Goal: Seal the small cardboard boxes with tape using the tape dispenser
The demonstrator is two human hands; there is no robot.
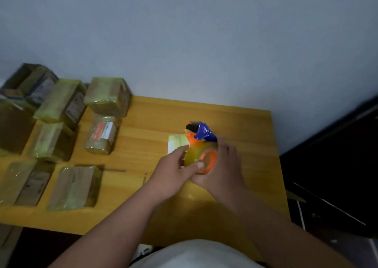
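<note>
Centre frame: right hand [221, 165] grips tape dispenser [201, 145] over small box [177, 145] on table [245, 124]. Left hand [173, 169]: fingers curled on tape roll. Left of frame: taped boxes [75, 186], apparently done. Upper left: open box [24, 81] likely remaining.

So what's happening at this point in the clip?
A person at a wooden table works an orange and blue tape dispenser with both hands. The right hand has its grip around the dispenser, and the left hand has fingers and thumb on the tape roll. Under it lies a small box, mostly hidden. Tape-wrapped boxes sit grouped on the table's left side.
</note>
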